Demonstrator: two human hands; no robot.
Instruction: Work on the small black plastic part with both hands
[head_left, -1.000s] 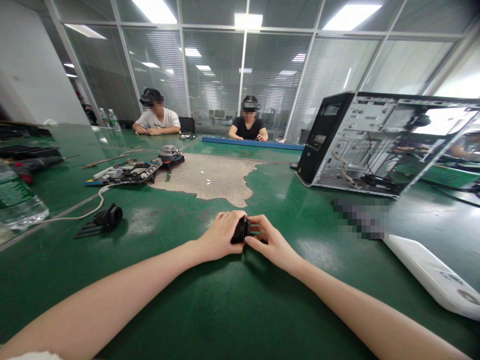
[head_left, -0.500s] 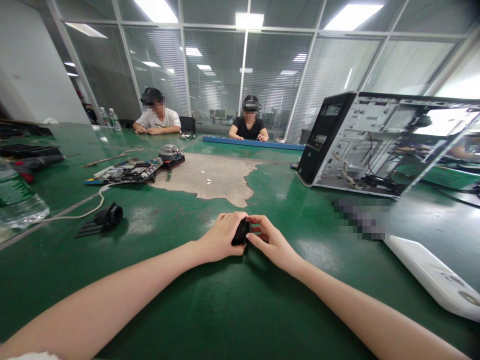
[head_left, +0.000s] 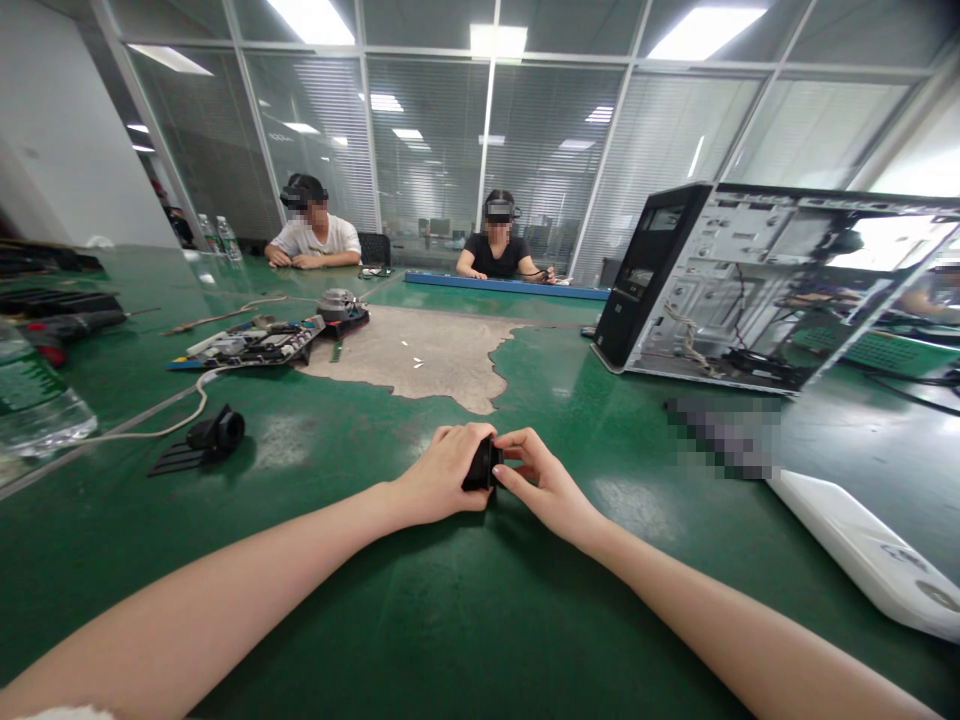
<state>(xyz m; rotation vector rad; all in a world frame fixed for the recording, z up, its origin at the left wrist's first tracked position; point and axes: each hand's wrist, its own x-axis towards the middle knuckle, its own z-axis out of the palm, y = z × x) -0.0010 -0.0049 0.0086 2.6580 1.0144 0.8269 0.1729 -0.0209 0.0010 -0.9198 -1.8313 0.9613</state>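
"Where's the small black part [head_left: 481,466]?"
"Between both hands, over the green tabletop [head_left: 480,620]. The left hand [head_left: 441,475] is wrapped around it."
"And the right hand [head_left: 538,478]?"
"Narrowed, thumb and fingertips holding the part's right end."

right hand [head_left: 536,475]: thumb slightly higher | black-shirted co-worker's hand [head_left: 551,274]: shifted outward

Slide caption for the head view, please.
Left grip holding a small black part, right grip touching its end, at a green table with an open computer case.
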